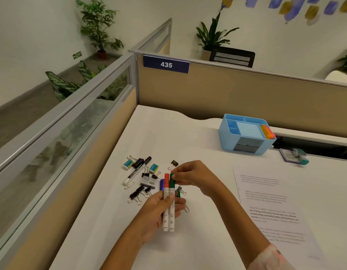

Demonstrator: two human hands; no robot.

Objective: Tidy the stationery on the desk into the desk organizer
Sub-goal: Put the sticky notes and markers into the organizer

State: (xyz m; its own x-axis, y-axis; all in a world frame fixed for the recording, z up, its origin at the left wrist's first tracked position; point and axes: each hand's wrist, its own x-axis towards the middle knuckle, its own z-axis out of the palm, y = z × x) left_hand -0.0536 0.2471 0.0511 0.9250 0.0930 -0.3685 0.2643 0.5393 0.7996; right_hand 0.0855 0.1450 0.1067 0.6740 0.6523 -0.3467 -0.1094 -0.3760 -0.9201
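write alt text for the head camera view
A left hand holds a red-capped marker and green-capped marker upright while the right hand pinches the green cap, above scattered black binder clips on a white desk; a blue plastic organizer stands beyond.

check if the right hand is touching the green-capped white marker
Touching: the head view shows the right hand pinching the cap of the green-capped white marker.

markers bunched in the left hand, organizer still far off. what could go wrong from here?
1. The left hand holds the red marker, green marker and a blue one loosely; one may slip.
2. The right hand pinches the green cap, which could pull off.
3. The organizer sits near the desk's cable gap, so a push might tip it.
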